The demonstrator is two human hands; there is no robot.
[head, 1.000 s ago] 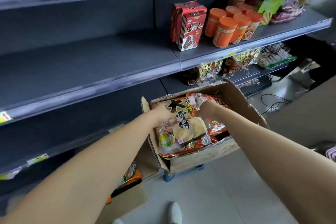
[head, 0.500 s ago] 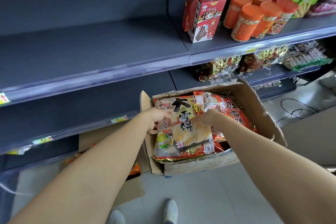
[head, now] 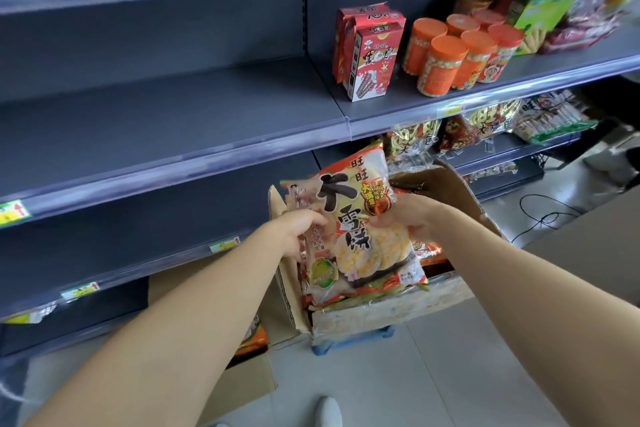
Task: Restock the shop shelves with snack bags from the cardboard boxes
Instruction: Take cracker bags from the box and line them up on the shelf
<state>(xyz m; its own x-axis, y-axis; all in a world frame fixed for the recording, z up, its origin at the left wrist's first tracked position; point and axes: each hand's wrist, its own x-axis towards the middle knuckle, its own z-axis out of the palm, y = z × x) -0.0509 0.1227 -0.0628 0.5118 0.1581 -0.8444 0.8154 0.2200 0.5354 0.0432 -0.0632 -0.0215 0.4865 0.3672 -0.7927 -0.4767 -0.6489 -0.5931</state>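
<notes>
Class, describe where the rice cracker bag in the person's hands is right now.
Head view, centre: the rice cracker bag is held upright between the left hand and right hand, over the open cardboard box, below the grey shelf.

We see a snack bag (head: pixel 360 236), red-edged and printed with pale rice crackers, raised upright and slightly tilted. The open cardboard box (head: pixel 391 315) sits at its 6 o'clock, with perhaps two more bags (head: pixel 429 250) inside. Grey shelves (head: pixel 166 121) run at 10 o'clock and a second box (head: pixel 249 381) at 7 o'clock.
</notes>
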